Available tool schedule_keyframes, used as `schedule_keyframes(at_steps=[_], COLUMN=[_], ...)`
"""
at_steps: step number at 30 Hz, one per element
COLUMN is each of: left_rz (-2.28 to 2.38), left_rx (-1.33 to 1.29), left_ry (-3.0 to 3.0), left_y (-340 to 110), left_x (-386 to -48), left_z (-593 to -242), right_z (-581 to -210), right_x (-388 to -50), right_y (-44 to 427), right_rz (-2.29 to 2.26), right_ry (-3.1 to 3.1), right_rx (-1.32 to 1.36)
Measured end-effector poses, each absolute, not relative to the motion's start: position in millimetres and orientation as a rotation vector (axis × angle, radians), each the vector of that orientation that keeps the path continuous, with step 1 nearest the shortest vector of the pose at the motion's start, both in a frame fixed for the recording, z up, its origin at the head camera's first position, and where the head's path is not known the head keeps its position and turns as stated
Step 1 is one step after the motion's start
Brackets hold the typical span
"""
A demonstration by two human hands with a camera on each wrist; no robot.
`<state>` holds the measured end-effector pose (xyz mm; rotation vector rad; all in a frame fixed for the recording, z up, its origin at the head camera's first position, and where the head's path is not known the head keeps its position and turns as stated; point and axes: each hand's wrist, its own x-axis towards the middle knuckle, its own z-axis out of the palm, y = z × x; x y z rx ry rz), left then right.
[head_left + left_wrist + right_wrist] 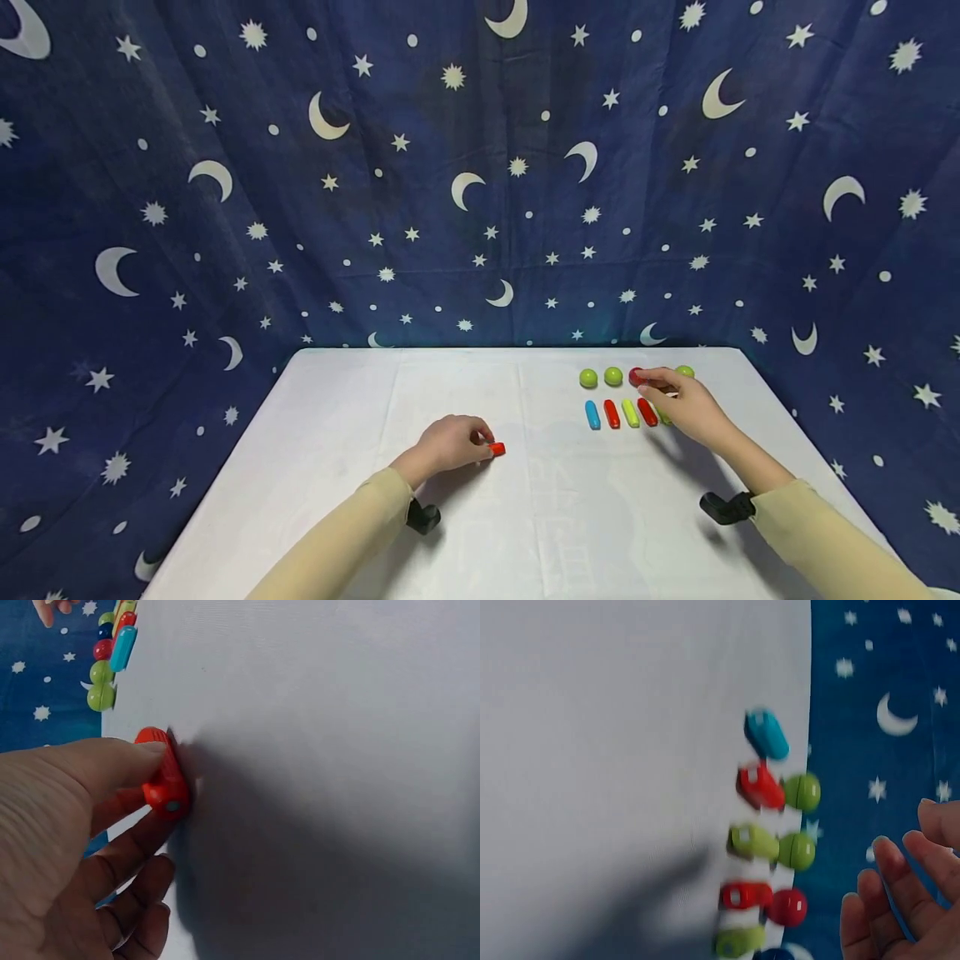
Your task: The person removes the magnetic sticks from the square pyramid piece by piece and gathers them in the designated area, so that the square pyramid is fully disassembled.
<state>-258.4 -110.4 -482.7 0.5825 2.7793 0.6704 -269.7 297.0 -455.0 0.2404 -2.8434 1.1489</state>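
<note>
In the head view my left hand [453,442] is low over the middle of the white table and pinches a short red magnetic rod [166,780] between thumb and fingers. A pale round spot shows on the rod's near end. Farther right, my right hand [693,408] hovers over a row of balls, its fingertips in front of a red ball [636,377]. The right wrist view shows its fingers loosely bent, with nothing between them. In front of the balls lies a row of rods: blue [592,415], red [612,414], yellow-green [630,413], red [647,412] and a partly hidden green one.
Two green balls [588,378] stand left of the red ball, another green ball [684,372] to its right. A dark blue ball [106,631] shows in the left wrist view. Dark blue curtains [420,200] with moons and stars enclose the white table [337,400].
</note>
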Motion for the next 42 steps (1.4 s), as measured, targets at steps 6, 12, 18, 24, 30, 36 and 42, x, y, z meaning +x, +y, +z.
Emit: schedule_keyframes(at_steps=[6,12,18,24,30,36,42], left_rz=[0.510,0.594,0.733,0.638,0.612,0.786,0.889], left_rx=[0.634,0.506,0.441,0.419,0.372,0.307,0.303], left_ry=[2.833,2.771,2.741,2.783,2.786,2.733,2.730], left_y=[-99.8,-76.7,-43.4,-14.4,8.7,26.4,42.2], left_x=[-261.7,-270.1,-280.3,-287.7,-297.8,-303.5,-306.1], left_z=[-478.1,-475.0,-478.3,-474.9,-473.8,-478.6,-485.8], right_z=[-458.8,-469.0,-480.5,-488.8,-492.0,-495.7,-503.5], right_x=[-251.6,-237.7,-222.6,-212.3,-207.9,-204.0,-201.3], right_y=[278.1,266.7,262.8,262.5,264.1,265.2,269.5], right_rz=[1.250,1.299,1.370,1.403,1.447,1.472,1.503], right_ry=[-2.830,-2.863,-2.911,-2.905,-2.889,-2.900,-2.898], right_rx=[0.342,0.374,0.308,0.346,0.336,0.280,0.221])
